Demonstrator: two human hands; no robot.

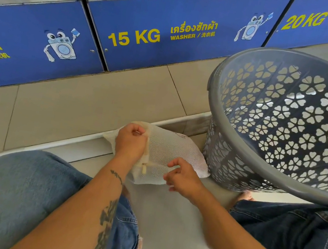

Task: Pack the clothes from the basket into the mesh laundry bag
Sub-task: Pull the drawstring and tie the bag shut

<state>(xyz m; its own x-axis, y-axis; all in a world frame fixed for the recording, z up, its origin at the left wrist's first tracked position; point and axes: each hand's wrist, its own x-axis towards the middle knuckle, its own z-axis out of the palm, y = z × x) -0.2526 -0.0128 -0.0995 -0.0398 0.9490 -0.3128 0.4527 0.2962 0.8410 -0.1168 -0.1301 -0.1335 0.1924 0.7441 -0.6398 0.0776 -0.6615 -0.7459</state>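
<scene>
A white mesh laundry bag [173, 148] lies bulging on the floor between my knees, with fabric showing faintly through the mesh. My left hand [132, 140] grips the bag's upper edge in a closed fist. My right hand [182, 178] pinches the bag's near edge, beside a cream zipper pull [144, 167]. The grey plastic basket [275, 180] with flower-shaped holes stands tilted at the right, touching the bag. No clothes show inside the part of the basket that I can see.
Blue washer panels [152, 35] marked 15 KG and 20 KG run across the back, above a beige tiled step [75, 105]. My knees in blue jeans [16, 197] flank the grey floor on both sides.
</scene>
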